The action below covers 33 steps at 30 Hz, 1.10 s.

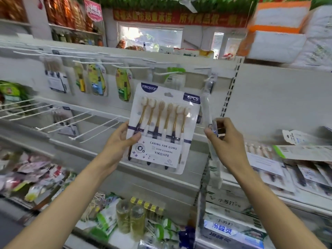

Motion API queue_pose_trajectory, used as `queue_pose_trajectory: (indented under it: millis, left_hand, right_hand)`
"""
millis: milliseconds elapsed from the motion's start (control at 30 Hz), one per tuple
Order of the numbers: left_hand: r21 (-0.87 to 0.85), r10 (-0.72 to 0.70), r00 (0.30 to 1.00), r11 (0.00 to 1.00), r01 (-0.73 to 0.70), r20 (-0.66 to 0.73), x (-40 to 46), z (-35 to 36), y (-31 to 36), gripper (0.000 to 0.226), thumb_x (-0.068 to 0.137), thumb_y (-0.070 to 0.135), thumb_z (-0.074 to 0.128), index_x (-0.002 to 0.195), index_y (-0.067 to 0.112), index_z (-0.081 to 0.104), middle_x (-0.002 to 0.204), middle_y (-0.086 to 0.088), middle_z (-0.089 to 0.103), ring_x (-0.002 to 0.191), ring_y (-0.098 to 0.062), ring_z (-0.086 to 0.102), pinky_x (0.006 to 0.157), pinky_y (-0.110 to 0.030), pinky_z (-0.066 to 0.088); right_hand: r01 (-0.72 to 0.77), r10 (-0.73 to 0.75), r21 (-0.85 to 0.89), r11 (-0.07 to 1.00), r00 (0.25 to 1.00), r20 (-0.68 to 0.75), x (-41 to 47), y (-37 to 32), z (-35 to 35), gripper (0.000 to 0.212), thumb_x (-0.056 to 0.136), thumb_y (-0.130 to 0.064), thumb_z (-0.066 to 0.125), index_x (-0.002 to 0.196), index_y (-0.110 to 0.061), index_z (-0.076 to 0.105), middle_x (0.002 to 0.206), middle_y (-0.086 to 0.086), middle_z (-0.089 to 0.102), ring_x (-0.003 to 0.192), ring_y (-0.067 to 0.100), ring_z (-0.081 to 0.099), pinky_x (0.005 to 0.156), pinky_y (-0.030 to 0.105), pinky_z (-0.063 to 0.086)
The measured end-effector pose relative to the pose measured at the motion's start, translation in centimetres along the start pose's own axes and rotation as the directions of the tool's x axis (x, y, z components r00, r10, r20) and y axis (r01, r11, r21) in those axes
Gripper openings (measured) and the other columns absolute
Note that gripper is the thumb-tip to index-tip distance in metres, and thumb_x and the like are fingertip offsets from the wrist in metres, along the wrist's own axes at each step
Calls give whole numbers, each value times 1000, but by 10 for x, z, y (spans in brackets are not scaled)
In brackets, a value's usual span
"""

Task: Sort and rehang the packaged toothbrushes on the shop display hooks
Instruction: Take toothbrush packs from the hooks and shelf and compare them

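Note:
My left hand (120,141) grips the lower left edge of a white and navy YIKOJIFE pack (164,126) of several gold-handled toothbrushes, held upright in front of the display. My right hand (225,141) pinches a slim clear-wrapped single toothbrush (209,108) that reaches up to a hook (202,68) on the back panel. Whether it still hangs on that hook I cannot tell. Bare white hooks (93,130) stick out of the middle rail at left. On the top rail hang a similar multi-pack (57,78) and yellow-green children's brushes (123,83).
Loose toothbrush packs (287,164) lie in a heap on the shelf to the right. Below are toothpaste boxes (231,229), toothpick jars (130,216) and green packets (106,220). A slotted upright (229,94) divides the two bays. Tissue packs (276,31) sit on top at right.

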State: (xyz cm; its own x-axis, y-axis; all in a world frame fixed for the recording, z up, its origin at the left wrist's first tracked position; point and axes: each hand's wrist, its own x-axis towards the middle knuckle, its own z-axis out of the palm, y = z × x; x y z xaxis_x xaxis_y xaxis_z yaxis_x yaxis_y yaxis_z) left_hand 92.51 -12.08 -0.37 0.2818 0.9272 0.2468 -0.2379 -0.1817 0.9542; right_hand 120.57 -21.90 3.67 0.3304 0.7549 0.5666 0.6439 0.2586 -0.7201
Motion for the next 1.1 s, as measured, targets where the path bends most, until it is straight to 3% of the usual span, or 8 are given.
queue_pose_trajectory:
  millis: [100, 233, 367, 500, 700, 833, 1000, 1100]
  left_hand:
    - [3, 11, 999, 1000, -11, 35, 3, -43, 13, 44, 80, 13, 70, 122, 23, 63, 119, -4, 73, 116, -22, 67, 93, -32, 55]
    - [-11, 22, 999, 1000, -22, 35, 8, -104, 25, 48, 74, 26, 85, 118, 30, 67, 122, -4, 72, 118, -23, 65, 100, -39, 48]
    - [-45, 22, 1000, 999, -23, -18, 12, -153, 31, 44, 77, 19, 72, 119, 29, 64, 115, 0, 75, 113, -21, 68, 91, -33, 52]
    - [-81, 0, 998, 997, -6, -71, 18, -192, 28, 63, 73, 27, 79, 133, 24, 59, 119, -1, 73, 116, -24, 66, 99, -47, 49]
    - [-88, 8, 993, 996, -19, -120, 26, -227, 17, 84, 51, 48, 95, 126, 28, 63, 121, -4, 72, 115, -27, 66, 95, -47, 49]
    - [-62, 33, 988, 997, -43, -152, 30, -238, 10, 58, 77, 20, 75, 133, 21, 59, 123, -3, 71, 118, -25, 64, 106, -51, 44]
    - [-11, 44, 983, 999, -47, -177, 32, -241, 7, 42, 86, 5, 63, 123, 24, 62, 117, 5, 74, 110, -11, 68, 86, -22, 55]
    - [-18, 36, 985, 999, -40, -171, 31, -241, 7, 41, 93, -5, 53, 109, 32, 58, 96, 24, 75, 90, 10, 68, 70, -4, 50]
  right_hand:
    - [-13, 14, 12, 1000, 1000, -14, -3, -23, 43, 16, 92, -27, 69, 103, -21, 58, 90, -8, 67, 84, 11, 65, 73, 34, 55]
    - [-18, 18, -6, 1000, 1000, 0, -8, -50, 96, 18, 91, -26, 72, 102, -20, 60, 91, -4, 70, 84, 17, 67, 76, 43, 57]
    - [-3, 3, -2, 1000, 1000, -5, -5, -73, 140, 18, 90, -25, 73, 102, -19, 61, 90, -5, 69, 84, 18, 67, 75, 44, 56]
    - [1, -1, -5, 1000, 1000, 7, 1, -89, 174, 18, 91, -26, 72, 102, -21, 60, 90, -3, 70, 83, 18, 67, 76, 46, 55]
    - [25, -25, 19, 1000, 1000, -14, 19, -98, 202, 21, 88, -32, 74, 98, -25, 57, 85, -4, 69, 78, 14, 67, 73, 42, 55]
    - [45, -45, 61, 997, 999, -5, 29, -101, 212, 26, 87, -34, 76, 101, -19, 59, 86, -6, 67, 78, 16, 69, 71, 38, 57]
    - [76, -76, 89, 993, 997, -11, 36, -111, 218, 27, 86, -34, 77, 101, -21, 59, 86, -5, 67, 78, 13, 67, 68, 25, 53]
    - [87, -86, 112, 990, 996, -14, 34, -117, 221, 28, 86, -36, 77, 102, -21, 59, 88, -3, 67, 80, 19, 69, 70, 33, 57]
